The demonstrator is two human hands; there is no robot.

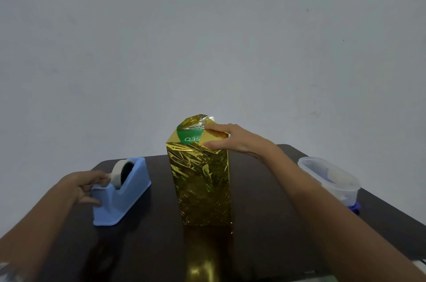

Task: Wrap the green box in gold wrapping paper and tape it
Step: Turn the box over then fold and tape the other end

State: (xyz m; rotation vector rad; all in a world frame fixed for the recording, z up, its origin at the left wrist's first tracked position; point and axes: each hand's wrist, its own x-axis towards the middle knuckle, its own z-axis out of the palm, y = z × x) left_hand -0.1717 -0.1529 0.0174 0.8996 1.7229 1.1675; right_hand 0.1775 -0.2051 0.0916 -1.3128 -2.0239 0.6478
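Green box (191,138) stands upright at the middle of the table (265,212). Its sides are covered in gold wrapping paper (200,180), but the top end is only partly folded and a green patch is exposed. Right hand (232,138) is laid on the top right edge, with fingers extended and the side flap pressed flat. Left hand (85,186) is at the cutter end of the tape dispenser (124,201), fingers curled toward the tape roll (118,172). Whether the tape end is pinched cannot be told. Step judged: tape is being drawn for the top fold. The pressure on the flap should be maintained, since foil is likely to spring open. A short strip should be pulled against the cutter. The dispenser may slide if it is not steadied. Remaining flaps should be creased sharply before being taped.
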